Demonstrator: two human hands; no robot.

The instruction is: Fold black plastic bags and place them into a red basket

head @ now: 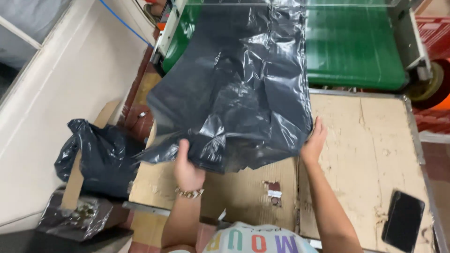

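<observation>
both hands are pinching the near edge of a crinkled dark grey plastic bag (239,89), left hand (186,164) at one corner, right hand (314,140) at the other, spreading it over the cardboard-covered table (365,140); it looks light, limp and slippery, best gripped by its corners.

We stand in a packing area of a small factory or warehouse. Ahead of us a machine with a green conveyor belt (356,51) sits in a white metal frame on a wheel (433,79). Our worktable (375,154) is metal-edged and covered with worn, scuffed cardboard. Dark grey plastic bags (239,89) lie across it, and another crumpled bag (101,157) sits on the reddish floor beside a plain painted wall (70,93). A red crate (433,33) stands beyond the machine.
</observation>
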